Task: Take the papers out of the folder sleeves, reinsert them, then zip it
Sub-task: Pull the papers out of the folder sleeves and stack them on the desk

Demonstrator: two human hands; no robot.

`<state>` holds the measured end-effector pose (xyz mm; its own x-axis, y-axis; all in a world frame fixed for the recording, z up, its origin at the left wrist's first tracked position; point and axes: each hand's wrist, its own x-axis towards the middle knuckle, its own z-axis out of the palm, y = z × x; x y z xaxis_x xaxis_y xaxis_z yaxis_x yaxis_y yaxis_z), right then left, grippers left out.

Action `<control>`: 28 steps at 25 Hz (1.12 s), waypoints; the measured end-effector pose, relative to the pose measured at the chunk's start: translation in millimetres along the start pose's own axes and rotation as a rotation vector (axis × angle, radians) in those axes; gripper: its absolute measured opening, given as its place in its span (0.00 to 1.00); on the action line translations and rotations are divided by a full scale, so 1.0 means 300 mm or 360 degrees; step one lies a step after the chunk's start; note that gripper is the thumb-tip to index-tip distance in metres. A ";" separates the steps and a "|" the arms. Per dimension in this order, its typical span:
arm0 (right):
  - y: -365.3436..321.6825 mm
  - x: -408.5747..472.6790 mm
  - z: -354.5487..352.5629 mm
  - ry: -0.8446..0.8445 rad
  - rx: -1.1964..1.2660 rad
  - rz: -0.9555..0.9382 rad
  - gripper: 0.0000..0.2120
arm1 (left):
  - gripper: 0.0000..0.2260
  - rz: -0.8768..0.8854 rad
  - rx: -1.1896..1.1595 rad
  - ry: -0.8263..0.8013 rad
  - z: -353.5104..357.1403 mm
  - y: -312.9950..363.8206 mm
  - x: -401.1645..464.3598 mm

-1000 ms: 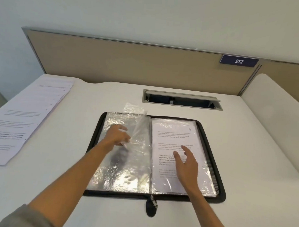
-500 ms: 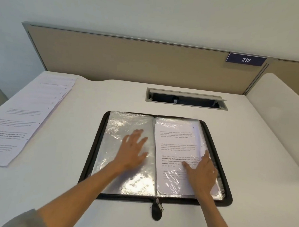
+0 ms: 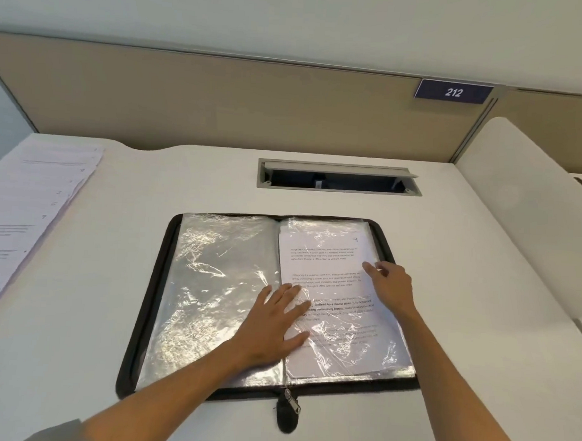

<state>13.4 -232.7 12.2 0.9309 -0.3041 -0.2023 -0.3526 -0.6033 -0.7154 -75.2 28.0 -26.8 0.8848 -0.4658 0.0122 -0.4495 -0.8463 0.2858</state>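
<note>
Lying nearest the camera, the zipper pull (image 3: 287, 410) rests on the white surface (image 3: 476, 378) just below the spine of the open folder (image 3: 145, 314). Two bare forearms reach in from the bottom edge; a grey sleeve (image 3: 57, 432) shows at the left one.

Left hand (image 3: 272, 323): released grip, fingers straight and spread, palm flat on the plastic across the spine, with the fingertips lying over the lower left part of the right-hand page.

Right hand (image 3: 392, 284): it sits at the outer right edge of the right-hand sleeve (image 3: 370, 357), forefinger stretched toward the printed sheet, the other fingers curled down at the sleeve's edge. Whether this grip pinches the plastic or only touches it, I cannot tell.

Inside that sleeve lies a printed paper (image 3: 328, 255), its text lines showing through the crinkled, shiny plastic, with more sheet edges stacked beneath it. The left-hand sleeves (image 3: 213, 283) look see-through and silvery, with no print visible in them.

Well apart to the far left, a fanned row of loose papers (image 3: 26, 208) lies on the surface, running toward the left edge of view.

Beyond the folder a cable hatch (image 3: 338, 177) is sunk into the surface, its lid tilted open. Behind it stands a beige partition (image 3: 221, 107) carrying a blue plate (image 3: 453, 91) marked 212.
</note>
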 end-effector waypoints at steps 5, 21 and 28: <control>-0.033 0.099 -0.003 -0.0152 0.0187 -0.0019 0.22 | 0.25 -0.0013 -0.0094 0.0121 -0.035 -0.005 0.045; -0.049 0.093 -0.113 -0.0605 0.0803 -0.0105 0.22 | 0.14 -0.0537 -0.0585 -0.0029 -0.221 -0.080 0.700; -0.045 0.106 -0.106 -0.0716 0.0862 -0.0144 0.26 | 0.12 -0.0504 -0.0678 -0.0096 -0.256 -0.124 0.734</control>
<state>44.8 -257.6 36.7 0.9446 0.1340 -0.2995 -0.2837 -0.1249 -0.9507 145.7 -23.2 38.8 0.9548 -0.2294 -0.1892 -0.0609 -0.7737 0.6306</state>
